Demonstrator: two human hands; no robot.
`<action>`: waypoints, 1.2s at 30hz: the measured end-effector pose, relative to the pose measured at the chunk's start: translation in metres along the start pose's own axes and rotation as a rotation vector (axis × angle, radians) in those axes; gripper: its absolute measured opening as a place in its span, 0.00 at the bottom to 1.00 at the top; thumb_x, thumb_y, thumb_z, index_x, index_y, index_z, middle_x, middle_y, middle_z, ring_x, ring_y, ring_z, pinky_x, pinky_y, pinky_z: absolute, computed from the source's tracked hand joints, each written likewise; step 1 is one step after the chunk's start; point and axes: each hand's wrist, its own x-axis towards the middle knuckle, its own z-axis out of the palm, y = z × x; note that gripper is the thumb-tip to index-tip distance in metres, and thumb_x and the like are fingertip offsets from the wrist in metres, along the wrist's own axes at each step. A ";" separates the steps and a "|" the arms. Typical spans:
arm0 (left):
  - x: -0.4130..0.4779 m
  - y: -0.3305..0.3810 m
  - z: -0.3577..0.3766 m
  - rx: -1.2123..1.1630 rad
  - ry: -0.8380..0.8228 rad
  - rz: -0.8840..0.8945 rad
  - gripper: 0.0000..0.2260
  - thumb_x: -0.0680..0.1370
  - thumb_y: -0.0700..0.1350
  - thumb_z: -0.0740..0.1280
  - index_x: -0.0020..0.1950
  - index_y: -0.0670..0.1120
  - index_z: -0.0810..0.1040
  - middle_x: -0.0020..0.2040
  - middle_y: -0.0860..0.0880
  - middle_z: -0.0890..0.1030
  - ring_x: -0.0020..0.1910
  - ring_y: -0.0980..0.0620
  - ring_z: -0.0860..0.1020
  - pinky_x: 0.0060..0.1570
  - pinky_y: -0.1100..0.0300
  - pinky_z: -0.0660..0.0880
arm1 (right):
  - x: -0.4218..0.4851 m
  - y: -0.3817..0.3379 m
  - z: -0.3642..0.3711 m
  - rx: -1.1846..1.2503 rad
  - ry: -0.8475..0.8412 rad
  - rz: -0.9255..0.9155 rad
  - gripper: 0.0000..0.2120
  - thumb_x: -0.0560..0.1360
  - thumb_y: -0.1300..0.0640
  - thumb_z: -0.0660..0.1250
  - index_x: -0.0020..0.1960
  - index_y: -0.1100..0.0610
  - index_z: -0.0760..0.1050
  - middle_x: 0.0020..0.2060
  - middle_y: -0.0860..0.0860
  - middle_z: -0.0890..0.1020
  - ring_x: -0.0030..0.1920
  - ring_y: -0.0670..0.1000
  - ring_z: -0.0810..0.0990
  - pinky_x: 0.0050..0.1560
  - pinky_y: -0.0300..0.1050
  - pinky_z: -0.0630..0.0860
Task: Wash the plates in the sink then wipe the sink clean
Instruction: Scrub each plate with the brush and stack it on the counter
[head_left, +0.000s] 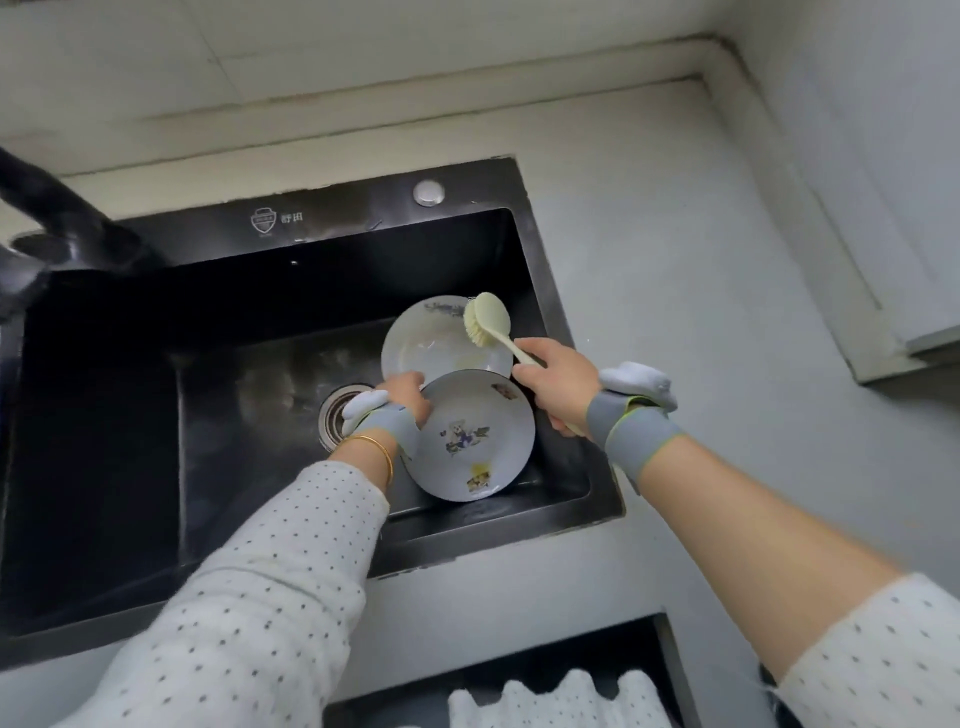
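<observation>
Nearest, the round white ceramic plate with cartoon decals (475, 431) leans in the right end of the black rectangular sink (156, 415), and the fingers of the left hand (402, 402) are curled round its left rim. Just beyond, the right hand (556, 387) clenches the pale yellow long-handled dish brush (488, 322), whose long axis runs up and left from the fingers. Its bristles rest on the upper right of the second round white plate with a blue edge pattern (436, 343), so scrubbing likely sweeps down-left.
</observation>
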 end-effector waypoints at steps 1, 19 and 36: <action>0.003 0.002 0.002 0.043 -0.016 0.002 0.13 0.76 0.43 0.63 0.59 0.44 0.77 0.55 0.40 0.80 0.51 0.38 0.79 0.52 0.50 0.78 | 0.001 0.002 -0.002 0.001 -0.007 0.003 0.20 0.81 0.55 0.56 0.72 0.47 0.65 0.31 0.50 0.70 0.25 0.52 0.67 0.23 0.38 0.65; -0.096 -0.095 -0.049 -0.048 0.268 -0.040 0.03 0.81 0.42 0.53 0.50 0.43 0.63 0.42 0.40 0.76 0.37 0.42 0.72 0.39 0.52 0.67 | -0.002 -0.034 0.080 -0.025 -0.023 -0.062 0.20 0.80 0.56 0.56 0.71 0.46 0.66 0.32 0.50 0.69 0.26 0.52 0.66 0.22 0.37 0.63; -0.131 -0.220 -0.108 -0.641 0.446 -0.176 0.14 0.82 0.46 0.54 0.66 0.43 0.65 0.49 0.45 0.74 0.45 0.45 0.72 0.44 0.56 0.66 | -0.030 -0.096 0.211 -0.396 -0.205 -0.252 0.18 0.79 0.51 0.57 0.68 0.44 0.70 0.45 0.49 0.80 0.33 0.52 0.75 0.29 0.39 0.73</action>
